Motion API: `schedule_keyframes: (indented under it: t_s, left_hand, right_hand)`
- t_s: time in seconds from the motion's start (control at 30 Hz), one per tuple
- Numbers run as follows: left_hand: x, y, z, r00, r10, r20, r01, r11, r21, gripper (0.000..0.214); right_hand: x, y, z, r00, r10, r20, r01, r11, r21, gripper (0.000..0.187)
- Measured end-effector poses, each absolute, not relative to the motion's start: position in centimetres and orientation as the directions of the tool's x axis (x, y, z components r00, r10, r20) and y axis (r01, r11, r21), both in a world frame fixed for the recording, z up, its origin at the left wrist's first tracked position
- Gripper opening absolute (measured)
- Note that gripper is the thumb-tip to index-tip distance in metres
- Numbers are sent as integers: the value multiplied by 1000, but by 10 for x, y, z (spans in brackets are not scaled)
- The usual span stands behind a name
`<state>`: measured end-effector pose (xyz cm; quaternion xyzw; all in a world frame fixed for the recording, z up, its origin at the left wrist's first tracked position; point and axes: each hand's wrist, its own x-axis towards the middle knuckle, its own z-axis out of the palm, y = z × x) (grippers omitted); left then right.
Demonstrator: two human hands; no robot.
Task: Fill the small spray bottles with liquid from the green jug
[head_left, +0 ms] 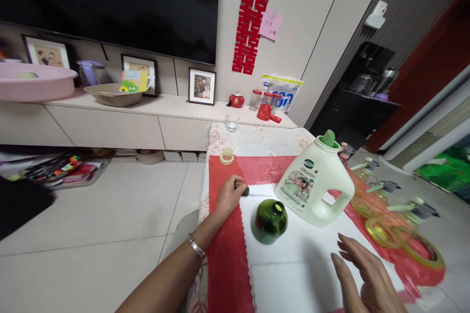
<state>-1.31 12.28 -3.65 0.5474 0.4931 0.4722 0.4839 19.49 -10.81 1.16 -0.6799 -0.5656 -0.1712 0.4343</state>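
Observation:
My left hand point(228, 194) is closed around a small dark green cap point(246, 190), low over the left edge of the white cloth point(290, 274). Fingers partly cover the cap. Beside it stands a round green glass bottle point(270, 222), upright, its narrow mouth uncovered. Behind and to the right is a large pale green detergent jug point(312, 181) with a handle and a darker green spout in its open neck. My right hand point(365, 274) hovers at the lower right, fingers apart and holding nothing. A pale cap point(226, 157) rests on the red cloth beyond my left hand.
Several pump bottles point(382, 198) and a roll of tape point(422, 249) sit along the table's right side. A glass cup point(231, 122) stands at the far end. Behind are a low cabinet point(139, 127) with picture frames, a red scoop point(264, 112) and jars.

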Motion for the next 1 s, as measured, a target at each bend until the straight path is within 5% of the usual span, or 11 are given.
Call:
schedule_keyframes:
  t_s: [0.23, 0.4, 0.6, 1.0]
  left_hand:
    - [-11, 93, -16, -18, 955, 297, 294, -278, 914, 25]
    - [17, 44, -24, 89, 851, 518, 160, -526, 835, 44]
    - [42, 23, -51, 162, 895, 415, 150, -438, 886, 92]
    - [37, 33, -65, 291, 897, 334, 169, -391, 905, 98]
  right_hand:
    - [243, -82, -3, 621, 544, 564, 701, -65, -710, 56]
    - [270, -45, 3, 752, 554, 359, 457, -45, -888, 76]
    - [294, -6, 1, 682, 674, 283, 346, 44, -937, 70]
    - [301, 20, 21, 755, 564, 334, 404, 0, -915, 44]
